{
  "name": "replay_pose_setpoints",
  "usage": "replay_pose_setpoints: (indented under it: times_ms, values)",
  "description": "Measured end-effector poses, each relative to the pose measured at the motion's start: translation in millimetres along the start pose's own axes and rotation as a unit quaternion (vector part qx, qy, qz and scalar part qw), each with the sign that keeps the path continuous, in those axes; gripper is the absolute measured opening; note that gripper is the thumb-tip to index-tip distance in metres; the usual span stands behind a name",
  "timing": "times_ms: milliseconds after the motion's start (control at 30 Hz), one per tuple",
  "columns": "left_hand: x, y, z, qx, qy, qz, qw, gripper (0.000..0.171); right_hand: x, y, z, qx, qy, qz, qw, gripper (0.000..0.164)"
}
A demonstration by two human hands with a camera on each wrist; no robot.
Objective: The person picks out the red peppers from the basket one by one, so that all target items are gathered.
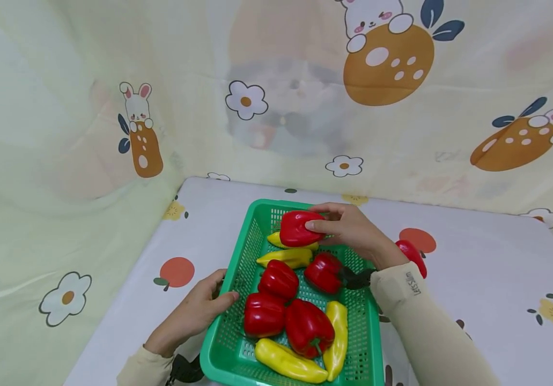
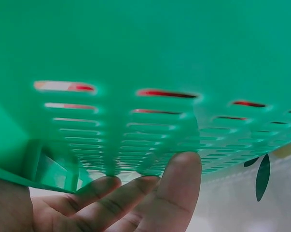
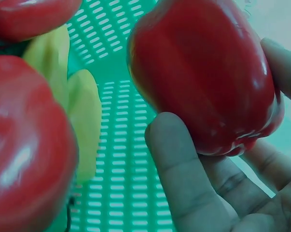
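Red pepper [image 1: 300, 228] is up in the right hand [image 1: 353, 228], over the far end of the green basket [image 1: 360, 327]. The right hand grips it from the side, thumb against the near face and fingers round the far side; the right wrist view shows its lobed end toward the palm. Whether it touches anything below is hard to tell.

At the basket's left side, the left hand [image 1: 199, 305] holds the rim, thumb laid over the top and fingers against the outer wall. From the left wrist, these fingers lie close under the slotted side, with bits of red showing through the slots.

Inside the basket, two yellow peppers [image 1: 286, 259] lie crosswise at the far end, one partly hidden by the held one. Nearer the person sit four more red ones: three bunched together [image 1: 264, 315], the largest with its green stem toward the person, and one apart [image 1: 323, 272] on the right, close to the right wrist. Two long yellow ones [image 1: 290, 362] rest at the near end, their tips meeting in the right corner.

Outside, another red one [image 1: 411, 257] lies on the table [image 1: 488, 279], partly hidden by the right sleeve [image 1: 421, 316]. Behind the table hangs a pale curtain [image 1: 175, 53] printed with rabbits and flowers.
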State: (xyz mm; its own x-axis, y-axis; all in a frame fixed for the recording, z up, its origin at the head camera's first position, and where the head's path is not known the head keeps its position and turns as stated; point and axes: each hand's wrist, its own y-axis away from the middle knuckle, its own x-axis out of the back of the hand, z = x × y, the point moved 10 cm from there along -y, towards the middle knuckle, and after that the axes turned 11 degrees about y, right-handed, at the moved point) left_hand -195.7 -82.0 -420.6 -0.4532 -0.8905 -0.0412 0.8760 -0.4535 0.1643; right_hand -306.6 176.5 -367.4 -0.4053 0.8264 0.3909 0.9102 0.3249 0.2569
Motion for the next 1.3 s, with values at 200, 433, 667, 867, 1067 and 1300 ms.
replay_pose_setpoints:
  times_ms: [200,433,667,867,1067,1300]
  values:
    - [0.5,0.8,-1.6,0.000,0.002,-0.002,1.0000,0.053,15,14,6,-0.006,-0.006,0.022,1.000,0.059]
    - [1.2,-0.5,-1.6,-0.004,0.004,-0.002,1.0000,0.053,35,28,8,-0.003,-0.001,0.053,0.999,0.061]
    - [1.2,-0.3,-2.3,-0.005,0.009,-0.003,0.9999,0.053,50,40,13,0.000,-0.006,0.077,0.997,0.063]
    - [2.1,0.2,-2.2,-0.005,0.005,0.001,1.0000,0.052,63,50,22,-0.005,0.001,0.099,0.995,0.066]
    - [2.3,2.0,-2.5,-0.002,0.008,0.001,1.0000,0.052,74,60,32,-0.009,0.009,0.124,0.992,0.069]
    - [1.4,1.1,-1.2,-0.004,0.015,-0.003,0.9999,0.055,90,72,45,-0.022,-0.007,0.156,0.987,0.075]
